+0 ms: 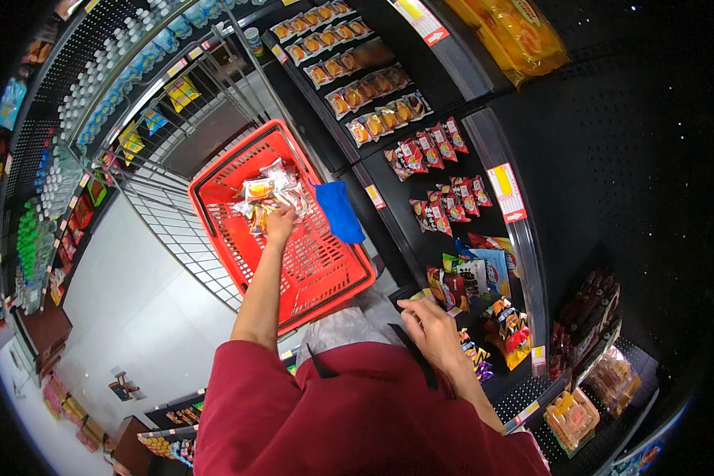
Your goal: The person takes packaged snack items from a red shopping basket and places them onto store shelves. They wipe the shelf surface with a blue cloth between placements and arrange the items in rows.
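My left hand [281,225] reaches down into a red plastic shopping basket [333,293] and touches the near side of a pile of small wrapped snack packs [259,189]. Whether its fingers grip a pack cannot be told. The basket rests on a wire shopping cart [172,202]. A blue cloth [340,212] hangs over the basket's right rim. My right hand [428,324] is raised beside the shelf, to the right of the basket's near corner, its fingers curled. Nothing plain shows in it. Bagged snacks [448,288] stand on the shelf just beyond it.
Black shelving [392,232] runs close along the right, with rows of wrapped cakes [387,118] and red snack bags [431,215]. Plastic trays of packed food [571,416] sit at lower right. Bottled drinks [65,172] line the left shelves, across a pale tiled floor [137,285].
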`<state>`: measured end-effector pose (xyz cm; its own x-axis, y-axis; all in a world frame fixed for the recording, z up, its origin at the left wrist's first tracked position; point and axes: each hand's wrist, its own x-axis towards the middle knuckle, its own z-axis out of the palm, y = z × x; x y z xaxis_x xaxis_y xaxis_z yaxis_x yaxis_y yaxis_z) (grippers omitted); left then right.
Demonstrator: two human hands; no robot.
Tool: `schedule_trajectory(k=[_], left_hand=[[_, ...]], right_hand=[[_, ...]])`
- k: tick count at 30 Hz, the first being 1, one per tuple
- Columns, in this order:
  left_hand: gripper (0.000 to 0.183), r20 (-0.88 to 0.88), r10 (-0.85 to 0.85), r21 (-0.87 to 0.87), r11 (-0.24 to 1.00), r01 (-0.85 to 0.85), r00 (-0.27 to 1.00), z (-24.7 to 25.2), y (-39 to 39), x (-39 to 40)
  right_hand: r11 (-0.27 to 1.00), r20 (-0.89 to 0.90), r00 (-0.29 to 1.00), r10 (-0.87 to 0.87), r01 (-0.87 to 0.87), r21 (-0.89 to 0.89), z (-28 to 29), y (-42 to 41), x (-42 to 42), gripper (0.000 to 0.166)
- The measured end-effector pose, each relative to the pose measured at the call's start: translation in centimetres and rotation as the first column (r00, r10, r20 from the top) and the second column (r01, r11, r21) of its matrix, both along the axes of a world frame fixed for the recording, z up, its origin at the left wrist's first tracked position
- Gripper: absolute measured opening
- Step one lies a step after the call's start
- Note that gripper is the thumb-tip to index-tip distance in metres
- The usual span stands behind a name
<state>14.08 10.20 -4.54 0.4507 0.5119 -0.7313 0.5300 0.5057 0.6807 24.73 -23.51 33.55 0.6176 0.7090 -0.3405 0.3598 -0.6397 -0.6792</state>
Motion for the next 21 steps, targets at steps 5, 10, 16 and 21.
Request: schedule_trajectory(k=[5,10,16,21], left_hand=[[0.039,0.096,-0.179,-0.015,0.983,0.181,0.979,14.5,-0.1,-4.8],[0.04,0.277,-0.213,-0.106,0.962,0.25,0.937,27.7,-2.7,-6.1],[0.035,0.5,-0.296,-0.067,0.924,0.377,0.814,37.3,-7.1,-2.5],[0.028,0.564,-0.518,0.048,0.798,0.6,0.643,40.6,-7.8,0.8]], right_hand=[[0.997,-0.113,0.992,-0.055,0.06,0.045,-0.7,-0.1,1.8,0.02],[0.966,-0.356,0.921,-0.16,0.221,0.136,-2.4,1.7,3.8,0.027],[0.864,-0.747,0.644,-0.169,0.461,0.202,-3.0,4.2,7.0,0.047],[0.846,-0.777,0.611,-0.153,0.488,0.217,1.8,5.0,9.4,0.052]])
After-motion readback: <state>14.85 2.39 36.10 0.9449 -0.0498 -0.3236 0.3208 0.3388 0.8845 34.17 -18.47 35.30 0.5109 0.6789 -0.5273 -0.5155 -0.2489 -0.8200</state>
